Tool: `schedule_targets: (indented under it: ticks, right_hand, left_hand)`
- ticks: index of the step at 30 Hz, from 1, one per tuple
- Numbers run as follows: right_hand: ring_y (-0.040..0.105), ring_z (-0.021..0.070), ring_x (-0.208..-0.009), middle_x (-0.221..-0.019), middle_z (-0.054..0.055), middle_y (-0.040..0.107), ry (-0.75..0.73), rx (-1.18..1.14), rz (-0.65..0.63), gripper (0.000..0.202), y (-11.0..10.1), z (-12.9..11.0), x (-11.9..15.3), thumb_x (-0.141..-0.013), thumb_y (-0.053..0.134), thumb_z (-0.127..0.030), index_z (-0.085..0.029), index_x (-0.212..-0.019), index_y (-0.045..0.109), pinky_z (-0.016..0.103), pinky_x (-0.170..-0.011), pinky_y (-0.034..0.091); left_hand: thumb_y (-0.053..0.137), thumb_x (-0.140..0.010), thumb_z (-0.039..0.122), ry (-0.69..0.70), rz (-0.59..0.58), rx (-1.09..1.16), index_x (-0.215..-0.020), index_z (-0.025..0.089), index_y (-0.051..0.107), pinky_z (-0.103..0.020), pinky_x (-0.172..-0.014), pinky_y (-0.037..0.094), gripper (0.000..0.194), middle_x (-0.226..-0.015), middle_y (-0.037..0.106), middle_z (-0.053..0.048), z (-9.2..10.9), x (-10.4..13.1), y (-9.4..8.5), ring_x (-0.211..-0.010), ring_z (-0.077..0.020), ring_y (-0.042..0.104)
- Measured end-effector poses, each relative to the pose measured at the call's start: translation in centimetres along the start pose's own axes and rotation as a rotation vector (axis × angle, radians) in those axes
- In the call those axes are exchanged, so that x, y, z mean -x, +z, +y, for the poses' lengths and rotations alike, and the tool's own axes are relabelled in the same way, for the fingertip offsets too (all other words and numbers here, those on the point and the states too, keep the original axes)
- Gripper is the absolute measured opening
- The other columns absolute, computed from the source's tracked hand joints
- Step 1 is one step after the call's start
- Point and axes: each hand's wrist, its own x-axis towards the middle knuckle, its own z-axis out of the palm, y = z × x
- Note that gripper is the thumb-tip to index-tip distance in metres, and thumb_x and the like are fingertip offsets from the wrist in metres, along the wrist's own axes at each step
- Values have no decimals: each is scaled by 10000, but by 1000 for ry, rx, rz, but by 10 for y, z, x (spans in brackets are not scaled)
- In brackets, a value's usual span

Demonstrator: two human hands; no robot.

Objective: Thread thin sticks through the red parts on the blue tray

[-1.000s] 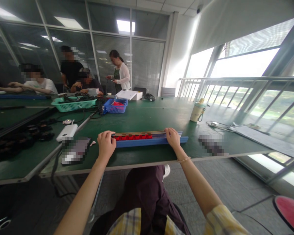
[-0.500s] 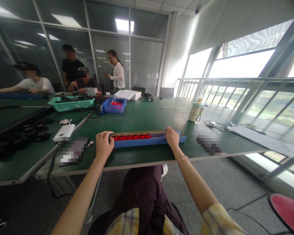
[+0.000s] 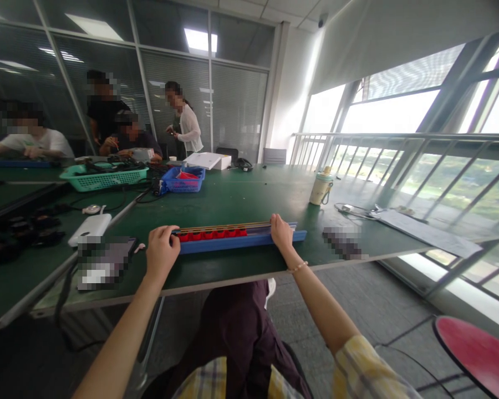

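Note:
A long blue channel (image 3: 237,242) lies across the green table in front of me. A row of red blocks (image 3: 216,234) fills its left and middle part. Thin tan and dark strips (image 3: 222,228) run lengthwise along the channel's far side, from one hand to the other. My left hand (image 3: 162,247) is closed around the left end, its thumb at the near side and its fingers over the top. My right hand (image 3: 281,231) pinches the strips near the right end, and the channel sticks out past it. How firmly each hand also grips the channel is hidden.
A phone (image 3: 108,260) and a white power bank (image 3: 90,229) lie at left; another dark phone (image 3: 343,242) and a bottle (image 3: 321,187) are at right. Behind stand a green basket (image 3: 106,180) and a blue basket (image 3: 183,183). Several people are at the far side.
The view has turned slightly to the right, so everything sits further left. Both hands keep the same hold on the channel and strips; the channel itself shows no clear movement.

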Motion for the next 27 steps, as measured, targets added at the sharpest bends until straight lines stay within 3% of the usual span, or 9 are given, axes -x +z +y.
schedule_targets:
  ticks: [19,27]
  right_hand:
    - [494,133,-658,-875,55,668,23,-11,4,454,-3,0,5,-1079,251,-421,-190,-1008,635,274,-613,158]
    - [486,139,-682,-874,68,653,-5,-66,115,464,1,5,4,-1070,282,-404,-169,-898,642,275,-615,176]
  left_hand:
    - [478,-864,182,-90,10,-69,-966,225,702,-344,-750,464,249,-990,687,-71,14,3,-8,-1029,-267,566]
    - [462,-874,178,-82,7,-67,-969,221,695,-369,-806,470,255,-978,691,-80,10,4,-5,-1038,-279,558]
